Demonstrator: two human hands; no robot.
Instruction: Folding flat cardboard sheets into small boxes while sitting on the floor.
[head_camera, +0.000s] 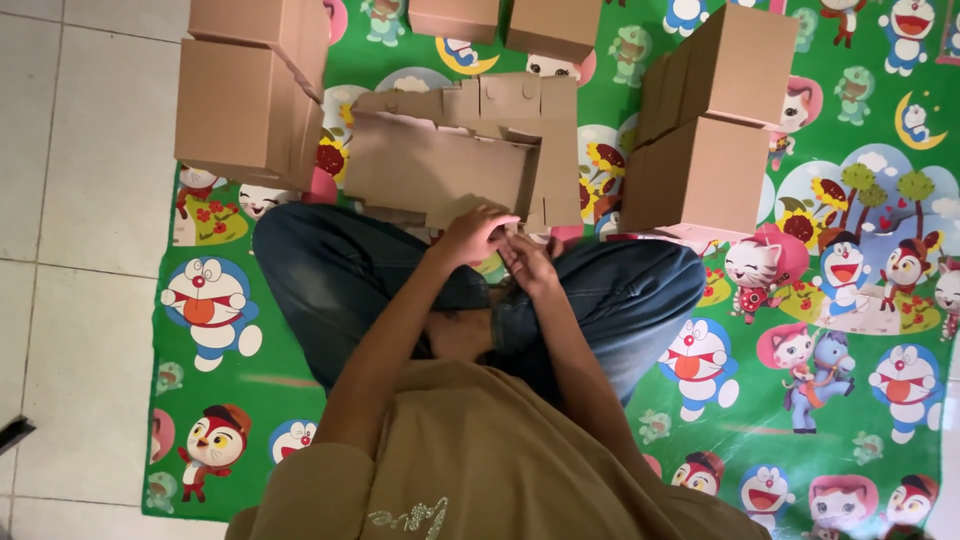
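Person: sits cross-legged in blue jeans and a tan top on a green cartoon-printed play mat (250, 420) laid over a pale tiled floor (70, 300).
Left hand (470, 238): rests on the near edge of a half-folded plain brown cardboard box (450, 160); the fingers curl over that edge and hold it.
Right hand (527, 262): lies just beside the left hand, a little nearer the body, at the same near edge; its fingers are bent close together, and I cannot tell whether they pinch a flap or only touch it.
Half-folded box: lies on the mat just beyond the knees, open and partly flat; its long axis runs left to right across the view, with one raised wall on the right side and notched flaps along the far edge. No label or print shows on it.
Left stack: two closed plain brown cardboard boxes (250, 95) stand one on the other, left of the half-folded box, near it.
Right stack: two more closed brown cardboard boxes (705, 140), piled likewise, stand right of the half-folded box, just beside its raised wall.
Far boxes: two smaller closed brown cardboard boxes (505, 22) sit at the top edge, beyond the half-folded box, cut off by the frame.
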